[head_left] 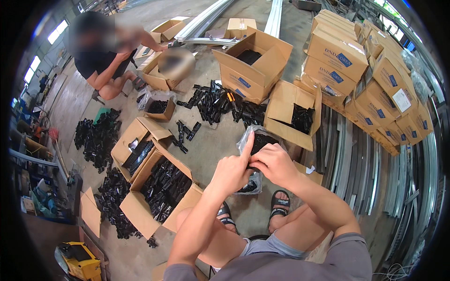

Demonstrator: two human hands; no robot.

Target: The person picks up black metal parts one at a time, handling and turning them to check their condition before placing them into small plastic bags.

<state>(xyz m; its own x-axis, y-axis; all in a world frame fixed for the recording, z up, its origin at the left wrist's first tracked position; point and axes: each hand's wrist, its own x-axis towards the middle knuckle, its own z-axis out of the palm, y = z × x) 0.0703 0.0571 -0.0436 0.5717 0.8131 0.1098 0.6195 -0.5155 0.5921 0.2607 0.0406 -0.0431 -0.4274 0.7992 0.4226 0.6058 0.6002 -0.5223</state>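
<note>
Both hands meet in front of my knees. My left hand (233,172) has its index finger stretched upward and its other fingers curled in. Right beside it, my right hand (275,164) has its fingers pinched together. A bit of something black shows where they meet; the fingers hide most of it. Just beyond and beneath them is a clear plastic bag (243,139) with small black parts (263,142) in it. A second clear bag (255,185) with black pieces lies lower down, partly covered by my hands.
Open cartons of black parts stand left (194,206), ahead (243,77) and right (281,124). Loose black parts (211,105) lie in heaps on the floor. A person (101,70) sits far left. Stacked boxes (337,58) and metal profiles (375,164) line the right.
</note>
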